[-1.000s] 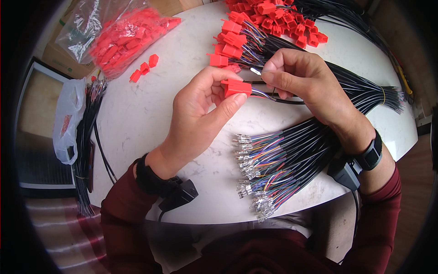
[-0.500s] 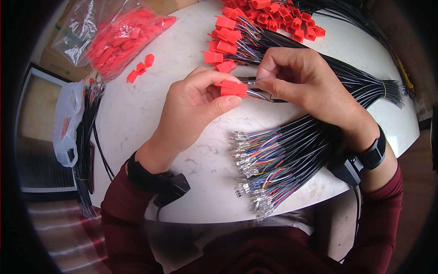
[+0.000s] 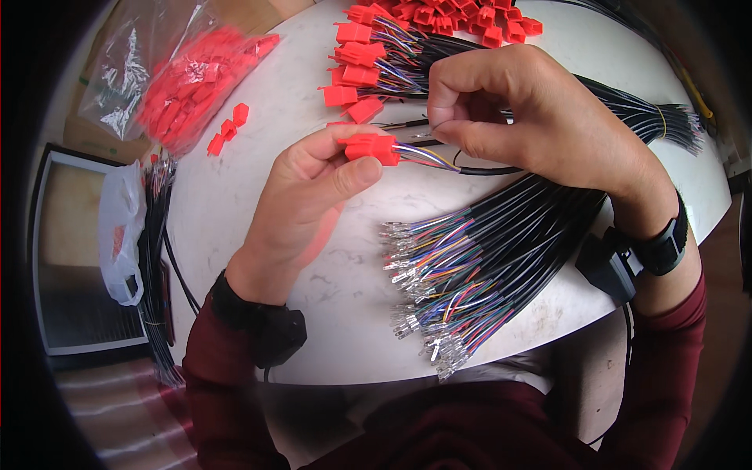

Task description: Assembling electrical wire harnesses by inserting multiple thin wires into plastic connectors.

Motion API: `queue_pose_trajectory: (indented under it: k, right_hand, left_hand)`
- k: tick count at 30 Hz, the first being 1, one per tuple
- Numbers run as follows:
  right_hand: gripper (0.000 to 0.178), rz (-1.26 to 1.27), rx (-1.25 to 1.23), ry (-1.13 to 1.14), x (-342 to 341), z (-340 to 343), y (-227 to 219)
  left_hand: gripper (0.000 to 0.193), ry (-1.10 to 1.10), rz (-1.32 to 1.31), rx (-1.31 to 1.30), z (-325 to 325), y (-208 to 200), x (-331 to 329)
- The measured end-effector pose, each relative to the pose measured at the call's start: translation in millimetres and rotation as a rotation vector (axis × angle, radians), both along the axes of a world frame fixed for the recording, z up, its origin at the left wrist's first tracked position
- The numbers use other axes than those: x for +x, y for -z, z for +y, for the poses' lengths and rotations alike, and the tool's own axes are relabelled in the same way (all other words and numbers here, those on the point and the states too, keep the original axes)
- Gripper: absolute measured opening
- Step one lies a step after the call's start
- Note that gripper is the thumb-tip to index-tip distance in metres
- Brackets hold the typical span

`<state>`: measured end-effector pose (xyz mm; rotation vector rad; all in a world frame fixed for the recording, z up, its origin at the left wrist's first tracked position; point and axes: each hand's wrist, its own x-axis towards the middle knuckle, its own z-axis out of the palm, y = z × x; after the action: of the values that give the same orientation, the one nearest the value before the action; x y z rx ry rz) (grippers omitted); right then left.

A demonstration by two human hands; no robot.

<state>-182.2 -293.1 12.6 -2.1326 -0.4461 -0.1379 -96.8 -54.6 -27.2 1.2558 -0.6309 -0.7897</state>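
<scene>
My left hand [image 3: 294, 188] pinches a red plastic connector housing [image 3: 376, 149] between thumb and fingers. Several coloured wires [image 3: 427, 155] run from its right side into a black cable [image 3: 489, 170] that passes under my right hand [image 3: 540, 117]. That hand is closed in a pinch on a thin wire, whose metal terminal [image 3: 421, 136] sticks out toward the housing without touching it. Below both hands lies a fan of black cables [image 3: 517, 243] with bare metal terminals at their left ends. Beyond the hands is a cable bundle [image 3: 619, 98] with red housings [image 3: 360, 76] on its ends.
A clear bag of red housings [image 3: 192, 90] lies at the far left, with a few loose housings [image 3: 228, 130] beside it. More red housings [image 3: 486, 17] are heaped at the back. Left of the white table [image 3: 329, 313] hang a black cable bundle [image 3: 155, 258] and a white plastic bag [image 3: 121, 235].
My left hand has moved left with the red housing. The pinched terminal, close behind the housing before, now stands farther from it. The view has shifted a little.
</scene>
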Motion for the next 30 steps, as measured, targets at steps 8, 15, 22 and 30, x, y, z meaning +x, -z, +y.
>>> queue_pose_trajectory:
  k: [8, 15, 22, 30]
  right_hand:
    - [0.007, -0.033, -0.007, -0.03, -2, 5, 1]
    - [0.012, 0.001, 0.066, 0.012, -2, 8, 1]
    - [0.012, -0.04, 0.074, 0.002, 0, 10, 8]
    - [0.008, -0.003, 0.045, 0.058, -1, 16, 10]
  left_hand:
    - [0.037, -0.029, 0.111, -0.01, -1, 3, -5]
    - [0.036, -0.016, 0.135, -0.014, -1, 3, -5]
    - [0.035, -0.026, 0.13, -0.003, -2, 2, -7]
    - [0.034, -0.012, 0.108, -0.019, 0, 3, -1]
